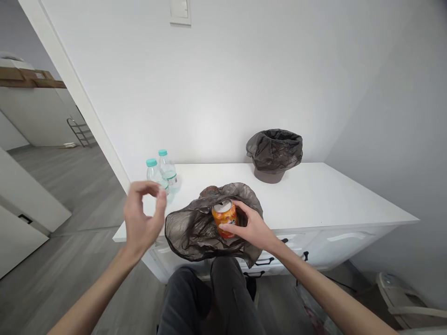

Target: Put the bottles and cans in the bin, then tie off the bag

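My right hand grips an orange drink can with a pale top, thumb on the near side and fingers behind. The can stands nearly upright over the mouth of a thin dark plastic bag, which spreads around it at the cabinet's front edge. My left hand is raised to the left of the bag, apart from it. Its thumb and forefinger curl into a ring, tips together and slightly blurred; whatever may be between them cannot be made out. Behind it stand two clear bottles with turquoise caps, one partly covered by the fingers.
A brown bin lined with a dark bag stands on the white cabinet top near the wall. Black handles mark the drawers below. A pale chair is at the lower right. To the left is a doorway.
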Available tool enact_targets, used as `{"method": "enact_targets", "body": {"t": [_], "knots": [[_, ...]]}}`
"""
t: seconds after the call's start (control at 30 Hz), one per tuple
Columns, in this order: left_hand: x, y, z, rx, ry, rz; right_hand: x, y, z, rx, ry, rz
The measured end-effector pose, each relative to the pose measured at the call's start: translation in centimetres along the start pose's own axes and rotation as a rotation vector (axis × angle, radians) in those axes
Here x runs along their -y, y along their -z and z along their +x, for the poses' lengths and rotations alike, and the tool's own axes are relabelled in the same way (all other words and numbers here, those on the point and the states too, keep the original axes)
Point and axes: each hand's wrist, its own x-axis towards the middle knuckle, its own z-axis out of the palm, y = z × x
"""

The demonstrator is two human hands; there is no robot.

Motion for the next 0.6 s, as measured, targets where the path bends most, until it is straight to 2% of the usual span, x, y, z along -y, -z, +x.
{"method": "enact_targets", "body": {"t": [0.07,0.17,0.3,0.4,0.47,0.5,0.6], "knots": [[-3.6,0.3,-1.2,0.216,-0.083,-0.043,0.4,-0.4,-0.4,0.024,-0.067,0.276],[-6.7,-0.6,-3.6,0.479,-0.013,-0.081,0.8,-1.7,-1.1,0.015,-0.129,0.575],[-6.8,-3.1,-6.0,0.695,0.166,-0.092,2.3,-3.4,-1.7,-0.038,-0.149,0.758],[-5.6,-3.3,-6.3,0.818,0.293,-0.189,3.5,-3.2,-1.6,-0.008,-0.121,0.728],[-4.4,-2.3,-5.6,0.821,0.417,-0.311,3.7,-2.7,-1.8,-0.014,-0.085,0.6],[-3.6,-1.5,-5.0,0.774,0.498,-0.361,3.5,-2.5,-2.0,-0.033,-0.073,0.496],[-0.9,0.6,-3.0,0.478,0.689,-0.43,2.5,-2.6,-3.8,-0.106,-0.04,0.093]]}}
